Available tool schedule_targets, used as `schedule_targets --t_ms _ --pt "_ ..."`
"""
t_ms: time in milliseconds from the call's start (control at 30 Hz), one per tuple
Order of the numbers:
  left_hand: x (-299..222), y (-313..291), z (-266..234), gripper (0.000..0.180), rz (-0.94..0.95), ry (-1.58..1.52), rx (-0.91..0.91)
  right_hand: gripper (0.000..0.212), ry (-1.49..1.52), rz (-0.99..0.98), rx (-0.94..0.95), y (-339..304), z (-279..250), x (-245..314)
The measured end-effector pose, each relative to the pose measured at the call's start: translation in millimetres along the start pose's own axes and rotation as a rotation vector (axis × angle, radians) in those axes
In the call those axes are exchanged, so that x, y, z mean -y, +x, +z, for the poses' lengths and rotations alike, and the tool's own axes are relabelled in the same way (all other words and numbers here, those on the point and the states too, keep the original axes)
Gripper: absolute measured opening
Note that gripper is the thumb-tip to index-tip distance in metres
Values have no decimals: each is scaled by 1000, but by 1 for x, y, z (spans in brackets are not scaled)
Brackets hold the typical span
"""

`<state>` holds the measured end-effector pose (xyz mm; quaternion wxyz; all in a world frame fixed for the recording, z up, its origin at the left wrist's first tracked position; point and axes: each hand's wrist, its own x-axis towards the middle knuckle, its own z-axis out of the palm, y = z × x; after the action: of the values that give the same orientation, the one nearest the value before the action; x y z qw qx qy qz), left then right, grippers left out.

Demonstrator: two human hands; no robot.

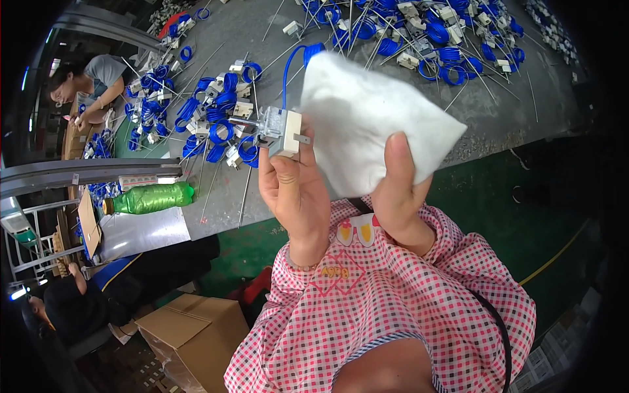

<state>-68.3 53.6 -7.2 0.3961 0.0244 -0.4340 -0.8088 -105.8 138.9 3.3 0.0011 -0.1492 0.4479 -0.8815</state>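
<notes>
My left hand (pixel 298 190) pinches a thermostat (pixel 283 131) between thumb and fingers. It has a small metal and cream-white body, a metal shaft pointing left and a flat terminal on its right. A thin blue tube (pixel 286 75) rises from it to a blue coil (pixel 314 52), partly behind the cloth. In my right hand (pixel 398 183) is a folded white cloth (pixel 373 111), thumb on its near face and fingers hidden behind it. The cloth's left edge is close beside the thermostat; whether they touch I cannot tell.
Heaps of similar blue-coiled thermostats (pixel 219 111) cover parts of the grey table (pixel 275 39), their thin rods sticking out. A green bottle (pixel 154 198) lies near the table's left end. A cardboard box (pixel 193 334) stands at lower left. A co-worker (pixel 98 82) sits at far left.
</notes>
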Motion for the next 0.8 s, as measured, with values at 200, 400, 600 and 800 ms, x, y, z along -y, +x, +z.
schedule_targets --t_ms 200,400,600,800 --pt "-1 -10 8 32 -66 -12 -72 45 -491 -497 366 8 3 -9" --pt "-6 -10 9 29 -100 162 -149 41 -604 -518 484 6 -3 -1" --pt "5 11 1 26 51 56 -67 45 63 290 139 2 -6 7" --pt "-9 21 3 37 27 19 -56 50 552 440 -107 37 -18 18"
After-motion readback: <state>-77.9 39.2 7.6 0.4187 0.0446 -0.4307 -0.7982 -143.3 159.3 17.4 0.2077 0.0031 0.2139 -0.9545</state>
